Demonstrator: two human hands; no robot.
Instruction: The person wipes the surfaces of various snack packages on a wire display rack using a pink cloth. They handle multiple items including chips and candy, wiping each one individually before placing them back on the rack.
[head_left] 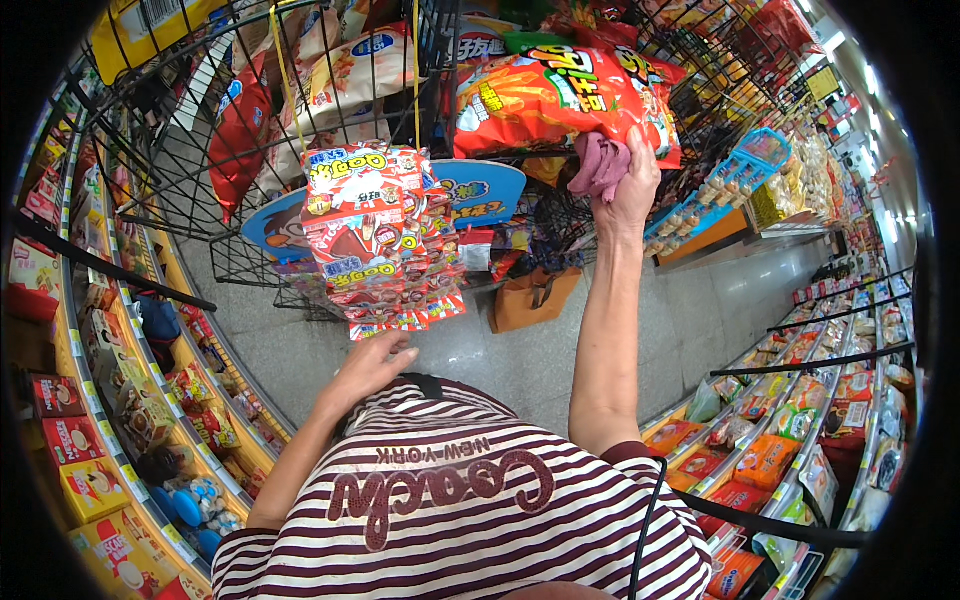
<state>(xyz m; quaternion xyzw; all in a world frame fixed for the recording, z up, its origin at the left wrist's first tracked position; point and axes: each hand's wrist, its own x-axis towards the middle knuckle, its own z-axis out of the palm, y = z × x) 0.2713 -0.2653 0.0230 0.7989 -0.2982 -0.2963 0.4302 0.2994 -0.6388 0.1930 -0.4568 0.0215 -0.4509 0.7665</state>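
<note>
My right hand [634, 185] is closed on a crumpled mauve cloth [601, 167]. Its fingertips reach up to the lower right part of a big red snack bag [545, 95], which lies in a black wire basket rack. Close to my waist, my left hand [372, 368] hangs with its fingers loosely apart, and nothing shows in it. Just beyond it are strips of small red-and-white candy packets [365, 215], hanging in front of a blue display card [490, 190]. The far fingers of my right hand are partly hidden behind the cloth.
Cream-coloured snack bags [355, 75] fill the basket at left. A brown bag [535, 300] sits on the grey tiled floor [440, 345] under the rack. Stocked shelves curve along both sides, with boxes [75, 440] at left and orange packets [765, 460] at right.
</note>
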